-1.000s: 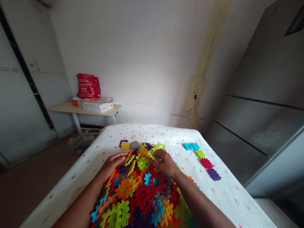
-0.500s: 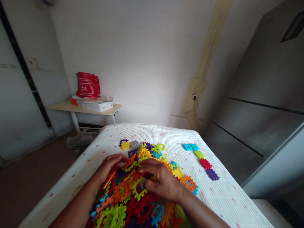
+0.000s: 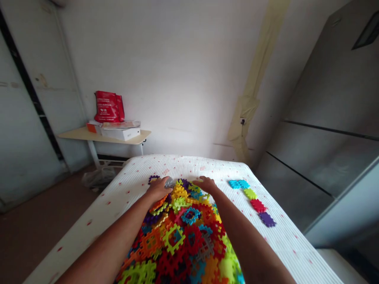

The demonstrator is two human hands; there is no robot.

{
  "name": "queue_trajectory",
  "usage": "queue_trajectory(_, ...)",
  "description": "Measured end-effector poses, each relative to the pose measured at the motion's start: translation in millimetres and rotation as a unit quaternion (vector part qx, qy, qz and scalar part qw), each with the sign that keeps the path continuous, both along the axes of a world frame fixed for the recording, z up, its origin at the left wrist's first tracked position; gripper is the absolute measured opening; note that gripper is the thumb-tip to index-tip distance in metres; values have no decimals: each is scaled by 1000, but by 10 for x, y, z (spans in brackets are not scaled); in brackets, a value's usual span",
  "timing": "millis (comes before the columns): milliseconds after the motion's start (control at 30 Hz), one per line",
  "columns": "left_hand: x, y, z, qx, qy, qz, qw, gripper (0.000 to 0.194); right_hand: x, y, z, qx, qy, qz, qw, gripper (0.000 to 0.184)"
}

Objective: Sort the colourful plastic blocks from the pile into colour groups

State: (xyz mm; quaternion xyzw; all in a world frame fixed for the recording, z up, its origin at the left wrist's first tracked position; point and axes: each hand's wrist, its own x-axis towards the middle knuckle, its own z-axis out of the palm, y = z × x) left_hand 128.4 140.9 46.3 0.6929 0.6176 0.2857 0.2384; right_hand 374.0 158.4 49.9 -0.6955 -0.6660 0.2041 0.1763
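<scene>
A heap of colourful interlocking plastic tiles [image 3: 183, 232] covers the near middle of a white ribbed mattress [image 3: 284, 240]. My left hand [image 3: 158, 188] rests at the pile's far left edge, fingers curled over a grey tile and a yellow one. My right hand [image 3: 206, 184] lies at the pile's far right edge, fingers bent down on green tiles. Whether either hand grips a tile is hidden. Both forearms stretch over the heap. To the right lies a separate row of tiles [image 3: 251, 193]: blue, green, red, purple.
A small beige side table [image 3: 79, 135] stands at the back left with a red bag [image 3: 109, 107] and flat white boxes [image 3: 121, 133] on it. A grey cabinet [image 3: 328, 130] lines the right wall. Brown floor lies left of the mattress.
Both hands have moved forward from the middle of the heap to its far edge. The tiles under them have been shuffled about.
</scene>
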Motion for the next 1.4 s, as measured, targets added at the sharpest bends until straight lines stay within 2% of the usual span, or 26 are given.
queue_trajectory(67,95,42,-82,-10,26,9,1000,37,-62,30,-55,-11,10,10,1000,62)
queue_trajectory(200,157,66,-169,-21,30,11,999,33,-123,28,-63,-51,126,44,990,58)
queue_trajectory(433,137,31,-140,-37,-76,3,996,35,-124,-77,-16,-107,265,120,951,48)
queue_trajectory(533,195,-35,-73,-44,-130,-33,990,35,-143,-110,54,-141,355,176,907,46)
queue_trajectory(633,249,-135,71,-48,-164,-70,983,35,-144,-195,191,-160,428,225,861,45)
queue_trajectory(733,276,-276,288,-64,-167,-122,976,31,-82,-410,364,-145,440,273,843,43)
queue_trajectory(800,283,-399,444,-82,-153,-169,970,34,-10,-646,474,-128,411,304,850,41)
queue_trajectory(900,276,-617,630,-101,-118,-233,960,48,100,-1090,602,-103,361,349,859,43)
queue_trajectory(1000,229,-841,715,-107,-88,-267,954,56,187,-1463,643,-60,333,373,864,38)
queue_trajectory(1067,174,-983,730,-100,-73,-274,954,61,239,-1556,608,-38,339,367,865,30)
queue_trajectory(1133,99,-1114,731,-83,-56,-271,957,64,293,-1486,534,-15,359,334,872,22)
queue_trajectory(1233,-71,-1268,698,-43,-55,-243,967,55,352,-1140,410,21,347,241,906,16)
queue_trajectory(1333,-358,-1329,559,12,-72,-182,981,45,319,-702,331,62,243,176,952,18)
queue_trajectory(1400,-624,-1329,390,36,-52,-100,993,38,218,-445,300,78,166,172,968,31)
